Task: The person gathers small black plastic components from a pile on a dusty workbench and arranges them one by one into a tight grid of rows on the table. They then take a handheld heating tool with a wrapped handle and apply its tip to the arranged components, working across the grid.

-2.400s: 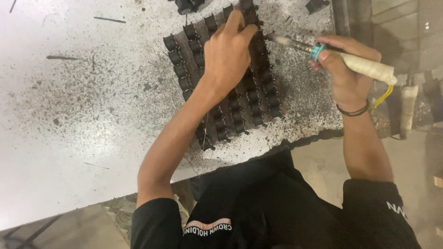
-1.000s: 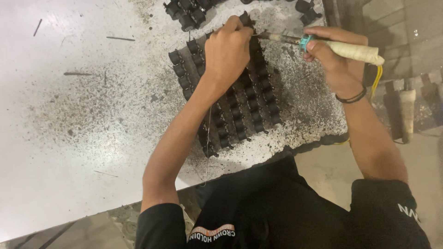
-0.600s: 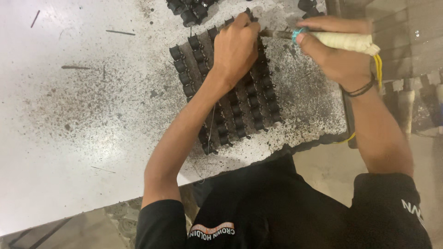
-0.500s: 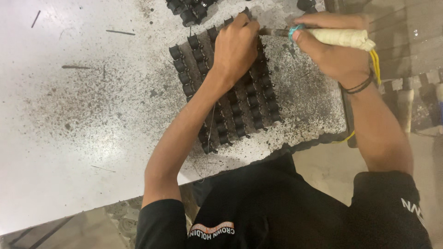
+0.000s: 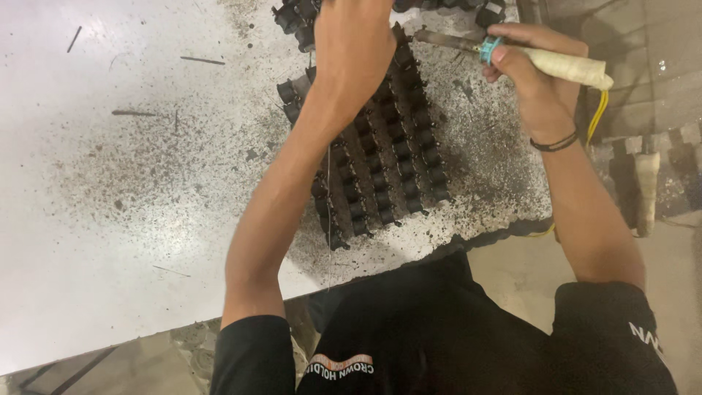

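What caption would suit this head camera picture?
Left hand rests on a block of small black parts while right hand holds a soldering iron.

We see a soot-speckled white workbench (image 5: 110, 241); a block of black components (image 5: 380, 153) lies near its right edge.

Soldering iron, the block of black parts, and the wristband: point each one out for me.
soldering iron (image 5: 563, 67): head view, on its pale wrapped handle.
block of black parts (image 5: 398, 150): head view, on a middle row.
wristband (image 5: 553, 143): head view, on the dark band at the right wrist.

Left hand (image 5: 355, 44) fingertips cut off by top edge.
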